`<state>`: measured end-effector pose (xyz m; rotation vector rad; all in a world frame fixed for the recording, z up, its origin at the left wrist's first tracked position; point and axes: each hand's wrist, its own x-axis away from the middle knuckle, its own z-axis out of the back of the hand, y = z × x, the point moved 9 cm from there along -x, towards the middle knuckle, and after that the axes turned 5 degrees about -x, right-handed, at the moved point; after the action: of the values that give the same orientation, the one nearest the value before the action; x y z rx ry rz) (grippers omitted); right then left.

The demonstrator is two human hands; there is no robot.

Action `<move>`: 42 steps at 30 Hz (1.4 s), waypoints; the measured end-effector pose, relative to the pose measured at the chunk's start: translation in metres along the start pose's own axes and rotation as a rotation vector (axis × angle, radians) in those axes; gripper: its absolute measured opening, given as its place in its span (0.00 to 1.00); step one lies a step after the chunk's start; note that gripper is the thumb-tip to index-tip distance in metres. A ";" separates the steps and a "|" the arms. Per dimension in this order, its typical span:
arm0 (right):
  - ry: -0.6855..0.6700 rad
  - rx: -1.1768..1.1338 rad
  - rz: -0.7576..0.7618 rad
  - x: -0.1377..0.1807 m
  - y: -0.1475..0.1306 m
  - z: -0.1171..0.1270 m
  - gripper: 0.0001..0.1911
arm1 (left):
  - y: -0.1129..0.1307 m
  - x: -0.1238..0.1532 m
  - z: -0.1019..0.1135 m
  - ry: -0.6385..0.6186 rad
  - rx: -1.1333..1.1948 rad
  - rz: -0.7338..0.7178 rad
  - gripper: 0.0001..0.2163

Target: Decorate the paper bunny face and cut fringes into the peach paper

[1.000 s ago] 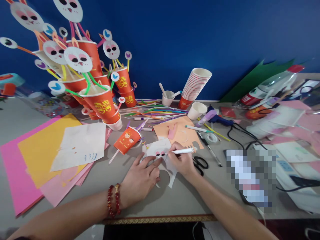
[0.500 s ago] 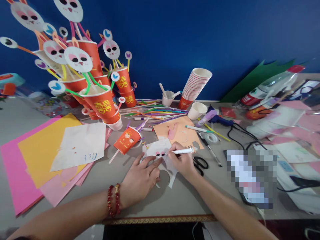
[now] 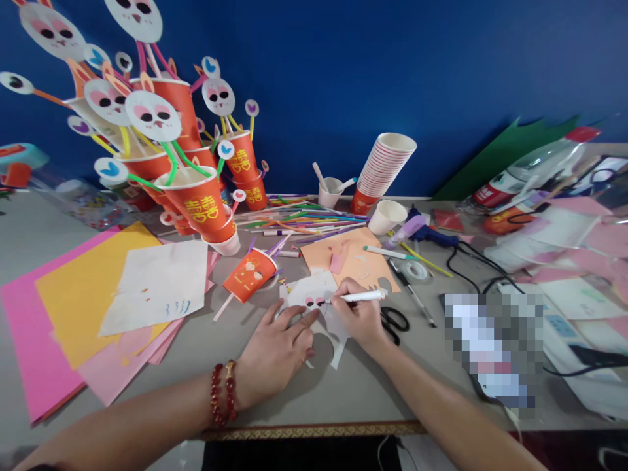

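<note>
- The right hand (image 3: pixel 357 317) is closed in a writing pinch around a white marker (image 3: pixel 364 296), its tip at the drawn eye nearer that hand.
- The left hand (image 3: pixel 277 350) lies palm down, fingers spread rather than gripping, fingertips on the white paper (image 3: pixel 307 288) beside the face.
- That paper lies between the hands, with two dark eyes on pink patches; its lower edge is cut in a curve.
- Just right of the right hand are black scissors handles (image 3: pixel 395 320); beyond the paper, peach paper (image 3: pixel 363 252) with cut edges.
- Left of the paper, a red cup (image 3: pixel 249 276) lies tipped, its printing too small to read.
- The white sheet (image 3: pixel 161 281) farther left bears blue curved strokes, some like a "3".
- The standing front cup (image 3: pixel 202 208) carries yellow double-happiness characters.
- Far right, a bottle (image 3: pixel 540 167) has a red label, its white lettering illegible.
- Grey tabletop (image 3: pixel 343 399) stretches from the hands to the patterned front edge (image 3: pixel 314 430); sideways room ends at coloured sheets (image 3: pixel 46 327) left and a pixelated patch (image 3: pixel 490 350) right.
</note>
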<state>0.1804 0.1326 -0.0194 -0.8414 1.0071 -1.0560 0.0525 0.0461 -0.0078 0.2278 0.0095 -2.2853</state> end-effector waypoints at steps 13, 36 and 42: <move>0.008 0.021 0.003 0.000 -0.001 0.000 0.10 | 0.000 0.001 -0.001 -0.001 -0.018 -0.007 0.07; 0.005 0.018 -0.007 0.000 -0.002 0.000 0.09 | 0.000 0.000 0.000 -0.001 0.005 -0.002 0.07; -0.008 0.043 0.012 0.000 -0.003 -0.001 0.10 | 0.000 0.000 0.000 -0.001 0.005 -0.003 0.08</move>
<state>0.1786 0.1318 -0.0172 -0.8029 0.9783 -1.0593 0.0530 0.0464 -0.0081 0.2291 0.0037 -2.2891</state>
